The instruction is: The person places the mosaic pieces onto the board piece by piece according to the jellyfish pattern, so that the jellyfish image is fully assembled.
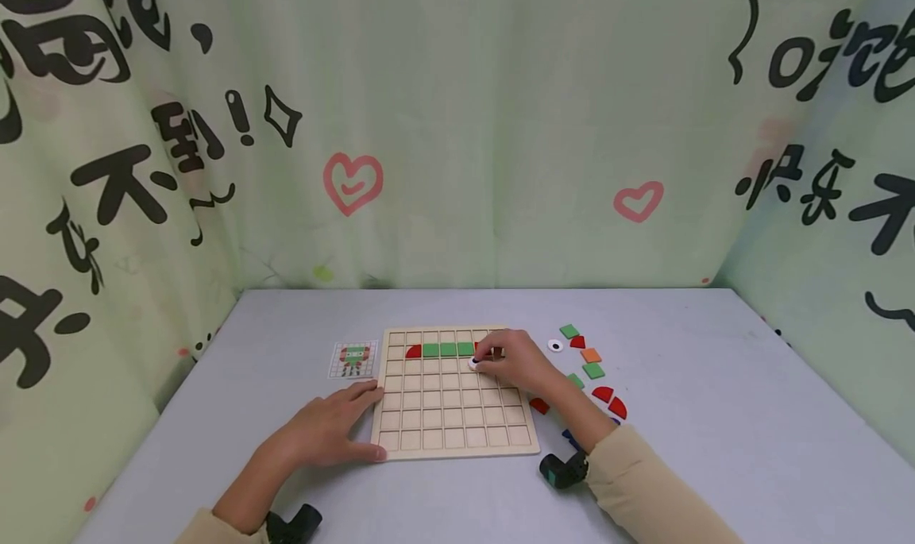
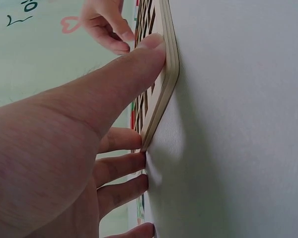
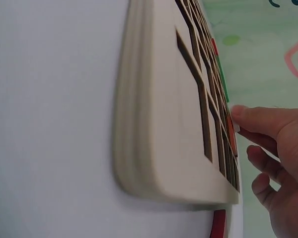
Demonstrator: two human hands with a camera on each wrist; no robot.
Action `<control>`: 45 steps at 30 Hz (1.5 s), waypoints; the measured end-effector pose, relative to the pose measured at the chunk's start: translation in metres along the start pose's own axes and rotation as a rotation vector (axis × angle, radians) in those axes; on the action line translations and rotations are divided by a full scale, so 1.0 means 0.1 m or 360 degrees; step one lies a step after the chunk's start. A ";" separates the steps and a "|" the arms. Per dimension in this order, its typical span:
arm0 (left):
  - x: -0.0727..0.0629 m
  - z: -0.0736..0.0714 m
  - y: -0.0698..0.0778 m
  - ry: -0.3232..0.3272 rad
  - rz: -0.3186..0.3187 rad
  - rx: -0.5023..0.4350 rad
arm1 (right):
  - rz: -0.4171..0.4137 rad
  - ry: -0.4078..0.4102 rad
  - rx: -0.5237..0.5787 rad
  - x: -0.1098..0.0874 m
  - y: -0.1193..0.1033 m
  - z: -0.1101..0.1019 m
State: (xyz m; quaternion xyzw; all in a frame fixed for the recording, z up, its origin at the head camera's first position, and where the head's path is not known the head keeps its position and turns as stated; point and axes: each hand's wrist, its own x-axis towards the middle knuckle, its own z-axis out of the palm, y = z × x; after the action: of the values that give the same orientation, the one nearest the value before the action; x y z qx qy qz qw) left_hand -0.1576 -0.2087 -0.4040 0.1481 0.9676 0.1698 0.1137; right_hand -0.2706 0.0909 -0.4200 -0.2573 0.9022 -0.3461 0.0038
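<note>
While the left hand (image 1: 325,429) steadies the near left part of the board (image 1: 443,418), the right hand (image 1: 518,359) pinches a white disc (image 1: 472,364) between thumb and finger. The left hand's fingers are extended and relaxed along the left edge; its thumb rests on the near left corner. The board, a wooden grid of square cells, lies flat on the table (image 1: 715,417). The disc is held at the board's far right part, on the near side of the filled row; whether it touches a cell cannot be told.

In the second row from the far edge, a red quarter (image 1: 413,352) lies left of three green squares (image 1: 448,349); a bit of red, mostly covered by the right hand, shows at their right. Just left of the board lies a card (image 1: 353,360) with a coloured figure on a grid.

To the right of the board are scattered loose green pieces (image 1: 569,331), an eye disc (image 1: 555,345), an orange piece (image 1: 591,355), red pieces (image 1: 618,407) and, partly hidden by the right arm, blue. Behind the table hangs a pale green curtain (image 1: 443,131).
</note>
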 end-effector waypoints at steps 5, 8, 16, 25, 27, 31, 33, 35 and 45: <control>-0.01 0.00 0.01 0.0007 0.0004 0.0003 | -0.0058 -0.0014 0.0014 0.04 -0.04 0.05; -0.01 0.01 0.00 0.0008 0.0008 0.0000 | -0.0100 -0.0020 0.0006 0.06 -0.06 0.07; 0.00 0.02 -0.01 0.0030 0.0013 0.0020 | -0.0125 -0.0042 0.0008 0.09 -0.07 0.08; -0.01 0.02 -0.01 0.0027 0.0017 0.0015 | -0.0005 -0.0027 -0.0008 0.00 0.00 0.00; -0.01 0.02 -0.01 0.0030 0.0022 0.0016 | 0.0057 -0.0011 -0.0024 -0.01 0.02 -0.02; -0.02 0.01 -0.01 0.0034 0.0024 0.0019 | 0.0153 0.0019 -0.0044 -0.04 0.07 -0.07; -0.02 0.01 -0.01 0.0035 0.0027 0.0015 | 0.0188 0.0029 -0.0041 -0.06 0.10 -0.10; -0.03 0.00 -0.01 0.0037 0.0031 0.0006 | 0.0205 0.0038 -0.0049 -0.08 0.13 -0.13; -0.02 0.02 -0.02 0.0044 0.0043 0.0000 | 0.0202 0.0130 -0.0163 -0.21 0.28 -0.33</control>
State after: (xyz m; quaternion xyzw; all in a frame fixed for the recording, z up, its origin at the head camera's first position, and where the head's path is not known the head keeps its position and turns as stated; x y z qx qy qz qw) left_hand -0.1552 -0.2105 -0.4059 0.1588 0.9671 0.1732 0.0980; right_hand -0.2714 0.1391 -0.4157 -0.1851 0.9327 -0.3087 -0.0242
